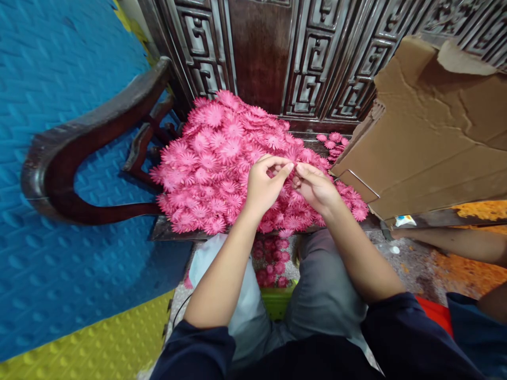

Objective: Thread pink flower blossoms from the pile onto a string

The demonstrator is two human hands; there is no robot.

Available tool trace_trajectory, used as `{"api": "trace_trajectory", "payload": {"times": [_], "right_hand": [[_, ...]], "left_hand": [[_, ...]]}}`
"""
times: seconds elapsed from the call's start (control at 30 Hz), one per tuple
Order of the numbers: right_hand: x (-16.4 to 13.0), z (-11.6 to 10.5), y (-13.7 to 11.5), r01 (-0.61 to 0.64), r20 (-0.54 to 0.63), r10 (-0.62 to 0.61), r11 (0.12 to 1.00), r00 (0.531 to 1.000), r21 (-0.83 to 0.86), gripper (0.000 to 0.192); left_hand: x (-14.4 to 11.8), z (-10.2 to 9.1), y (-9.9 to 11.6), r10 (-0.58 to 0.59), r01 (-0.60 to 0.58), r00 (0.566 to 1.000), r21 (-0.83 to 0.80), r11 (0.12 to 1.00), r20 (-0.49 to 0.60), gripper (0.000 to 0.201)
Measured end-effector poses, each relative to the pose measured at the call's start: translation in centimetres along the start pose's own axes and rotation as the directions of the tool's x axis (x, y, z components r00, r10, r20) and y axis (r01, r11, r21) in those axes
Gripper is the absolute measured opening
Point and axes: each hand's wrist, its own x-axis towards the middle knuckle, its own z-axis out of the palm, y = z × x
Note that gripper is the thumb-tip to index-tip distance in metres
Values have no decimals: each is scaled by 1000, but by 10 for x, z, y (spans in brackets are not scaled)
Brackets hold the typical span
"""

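Note:
My left hand (269,182) and my right hand (317,184) meet fingertip to fingertip over a big heap of pink artificial flowers (214,158). Both are closed in a pinch, thumb against fingers. Between the tips is a small reddish-pink bit, seemingly part of a pink artificial flower (293,153) that blends into the heap behind. Its stem or centre is too small to make out. The heap lies on a dark wooden bench (168,230), under and beyond both hands.
A carved bench back (261,58) rises behind the heap, with a curved armrest (43,169) at left. A cardboard box (428,126) stands at right. More flowers lie below, above a green container (275,302) between my knees. Another person's limb (455,243) reaches in at right.

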Motion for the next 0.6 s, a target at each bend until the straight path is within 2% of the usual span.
{"api": "trace_trajectory", "payload": {"times": [0.2,0.4,0.6], "right_hand": [[-1,-2,0,10,10,-10,1000,1000,2,29],[0,-1,1,12,-14,-12,1000,1000,5,29],[0,1,0,65,-53,-67,997,996,-38,29]], "left_hand": [[0,1,-2,24,-24,1000,-39,999,-2,6],[0,2,-6,-6,4,1000,-81,997,-25,3],[-1,2,-3,37,-37,998,2,999,-47,5]]}}
